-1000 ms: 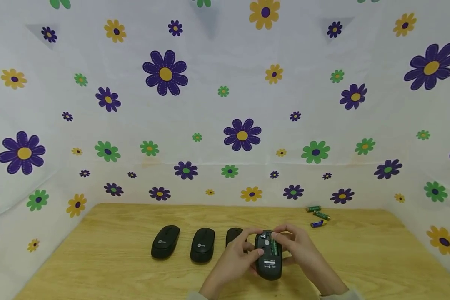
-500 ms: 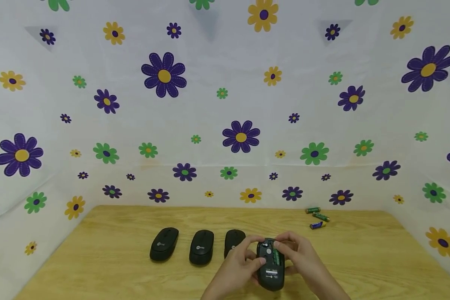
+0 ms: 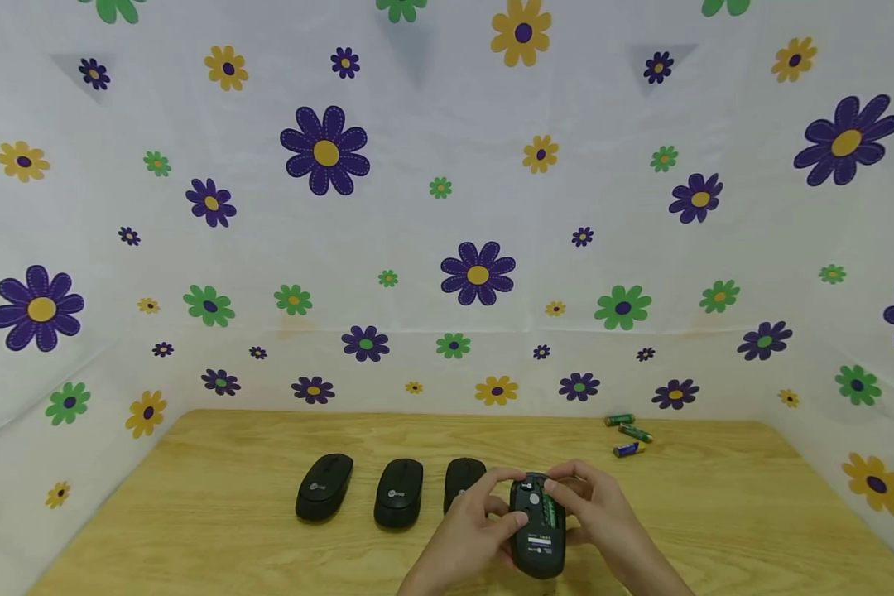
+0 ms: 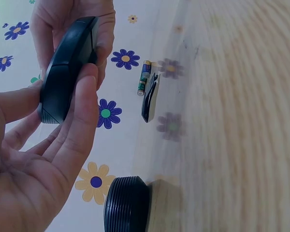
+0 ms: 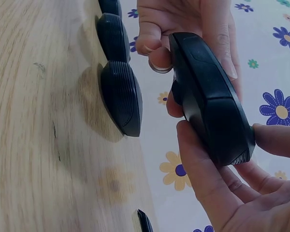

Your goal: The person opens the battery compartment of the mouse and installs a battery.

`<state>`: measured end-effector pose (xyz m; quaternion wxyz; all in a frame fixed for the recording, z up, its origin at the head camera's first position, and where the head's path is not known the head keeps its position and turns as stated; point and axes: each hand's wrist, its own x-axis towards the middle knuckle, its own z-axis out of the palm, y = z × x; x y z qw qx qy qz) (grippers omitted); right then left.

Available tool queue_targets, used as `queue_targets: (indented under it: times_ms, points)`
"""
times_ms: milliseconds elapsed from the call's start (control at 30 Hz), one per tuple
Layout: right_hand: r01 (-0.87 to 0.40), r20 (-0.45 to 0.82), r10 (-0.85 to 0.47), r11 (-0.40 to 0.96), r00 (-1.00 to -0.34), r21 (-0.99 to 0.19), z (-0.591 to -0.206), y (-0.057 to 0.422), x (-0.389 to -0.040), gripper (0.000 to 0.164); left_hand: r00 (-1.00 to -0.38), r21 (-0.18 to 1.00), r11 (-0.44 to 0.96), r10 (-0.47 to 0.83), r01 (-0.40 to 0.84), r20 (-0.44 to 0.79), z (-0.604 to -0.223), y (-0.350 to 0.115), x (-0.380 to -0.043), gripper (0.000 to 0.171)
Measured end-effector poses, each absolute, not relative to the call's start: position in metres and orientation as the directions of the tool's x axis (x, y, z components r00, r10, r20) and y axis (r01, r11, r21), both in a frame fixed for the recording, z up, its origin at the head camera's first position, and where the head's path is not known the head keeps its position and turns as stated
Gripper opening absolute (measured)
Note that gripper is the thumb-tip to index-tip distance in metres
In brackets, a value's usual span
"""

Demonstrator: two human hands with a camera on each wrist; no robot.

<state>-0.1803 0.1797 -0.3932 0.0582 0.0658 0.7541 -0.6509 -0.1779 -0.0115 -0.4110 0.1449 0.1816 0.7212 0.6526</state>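
Note:
A black computer mouse is held underside up above the table, its battery bay uncovered. Green batteries show inside the bay. My left hand grips the mouse's left side, thumb on the underside and a finger at its top end. On the other side, my right hand pinches the upper right edge, thumb over the top of the bay. Both wrist views show the mouse edge-on between the fingers. A thin black piece like a battery cover lies on the table, hidden in the head view.
Three more black mice stand on the wooden table: one at left, one mid-left, one partly behind my left hand. Two green batteries and a blue one lie at the back right. A flowered sheet encloses the table.
Hands and mouse have come slightly down toward the table's near side, then stayed nearly still over the last half second. The head view has shifted a little. The grip looks the same.

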Motion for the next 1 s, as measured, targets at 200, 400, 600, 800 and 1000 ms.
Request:
queue_targets:
  times_ms: [200,400,600,800,1000]
  points:
    - [0.126,-0.132,-0.028,0.151,-0.991,-0.98,-0.3927,0.1821,-0.1795,0.019,-0.892,0.994,0.084,0.451,0.071,0.025,-0.4097,-0.0118,-0.1796,0.04]
    - [0.074,-0.086,-0.057,0.178,-0.995,-0.981,-0.3949,0.1827,-0.1773,0.018,-0.895,0.995,0.092,0.447,0.05,0.004,-0.411,-0.0116,-0.1801,0.04]
    - [0.035,-0.052,-0.078,0.205,-0.996,-0.978,-0.3968,0.1821,-0.1762,0.018,-0.895,0.994,0.096,0.445,0.054,0.006,-0.4117,-0.0124,-0.1784,0.039]
    - [0.057,-0.076,-0.084,0.213,-0.994,-0.975,-0.4,0.183,-0.174,0.018,-0.894,0.993,0.102,0.447,0.066,0.013,-0.4149,-0.0113,-0.174,0.039]
    - [0.125,-0.129,-0.008,0.182,-0.992,-0.975,-0.3993,0.1783,-0.1767,0.019,-0.901,0.987,0.132,0.433,0.096,0.03,-0.414,-0.011,-0.1753,0.039]
